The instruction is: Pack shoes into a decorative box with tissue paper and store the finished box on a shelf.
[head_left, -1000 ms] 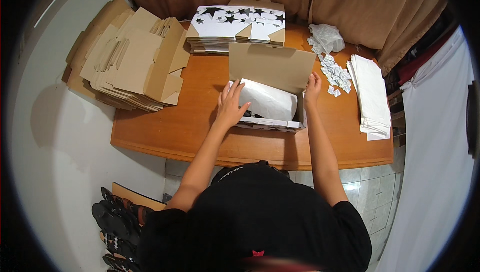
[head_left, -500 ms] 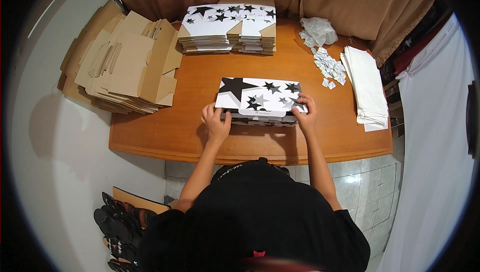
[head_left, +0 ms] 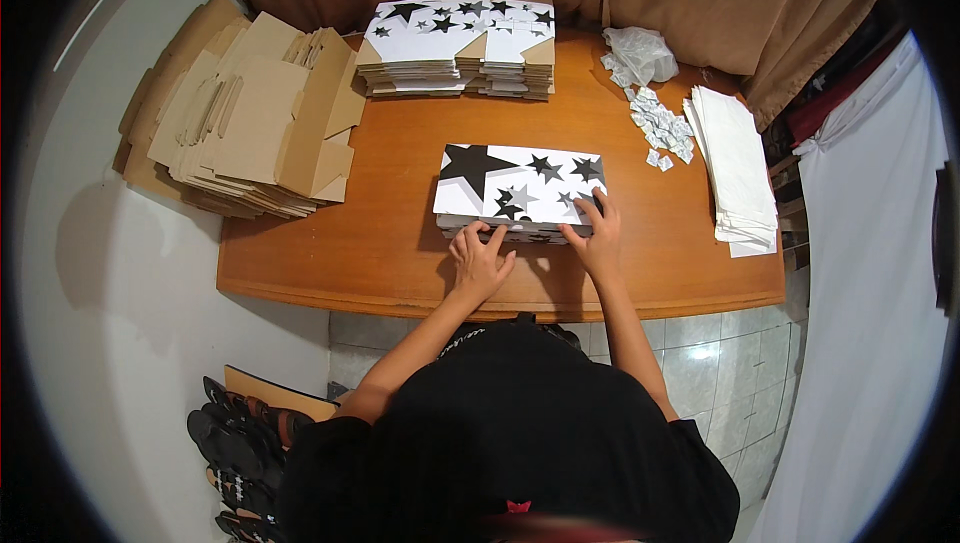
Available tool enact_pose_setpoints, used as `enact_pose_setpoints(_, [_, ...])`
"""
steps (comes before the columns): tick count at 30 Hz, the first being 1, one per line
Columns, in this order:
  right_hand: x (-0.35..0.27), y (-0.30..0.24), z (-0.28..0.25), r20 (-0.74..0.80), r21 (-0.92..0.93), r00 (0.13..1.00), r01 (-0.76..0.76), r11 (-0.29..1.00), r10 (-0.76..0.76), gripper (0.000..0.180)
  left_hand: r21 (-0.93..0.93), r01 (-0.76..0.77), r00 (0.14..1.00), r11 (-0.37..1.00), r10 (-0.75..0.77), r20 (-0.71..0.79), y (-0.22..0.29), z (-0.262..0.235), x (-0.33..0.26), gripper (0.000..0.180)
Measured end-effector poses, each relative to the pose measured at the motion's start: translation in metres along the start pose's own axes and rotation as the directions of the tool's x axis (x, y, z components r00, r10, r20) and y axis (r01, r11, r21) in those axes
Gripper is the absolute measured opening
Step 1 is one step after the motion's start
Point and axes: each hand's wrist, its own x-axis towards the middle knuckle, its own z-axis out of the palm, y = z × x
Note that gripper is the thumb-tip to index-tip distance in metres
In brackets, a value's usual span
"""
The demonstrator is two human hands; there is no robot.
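A white cardboard box printed with black and grey stars sits on the wooden table in front of me, its lid lying down over the front edge. Against the front side, left of the middle, my left hand touches the box with spread fingers. My right hand rests at the front right corner, fingers apart on the lid and the thumb at the front edge. Neither hand grips anything. What the box contains is hidden.
Flattened brown cardboard boxes are piled at the left. Behind stands a stack of star-printed flat boxes. To the right lie small white packets, a clear plastic bag and folded white paper. Dark sandals are at lower left.
The lid's front flap, showing before, is now out of sight and the lid has come down. My left hand has moved right along the front from the left corner.
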Motion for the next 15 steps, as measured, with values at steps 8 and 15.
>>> enact_pose_setpoints(8, [-0.008,0.004,0.008,-0.036,-0.046,0.996,0.075,0.996,-0.077,0.042,-0.077,-0.012,0.999,0.997,0.009,-0.042,0.002,0.005,-0.013,0.049])
enact_pose_setpoints(15, [-0.013,0.008,0.012,-0.049,-0.091,0.995,0.082,0.992,-0.087,0.041,0.11,-0.178,0.983,0.978,0.181,-0.017,-0.009,0.01,-0.024,0.054])
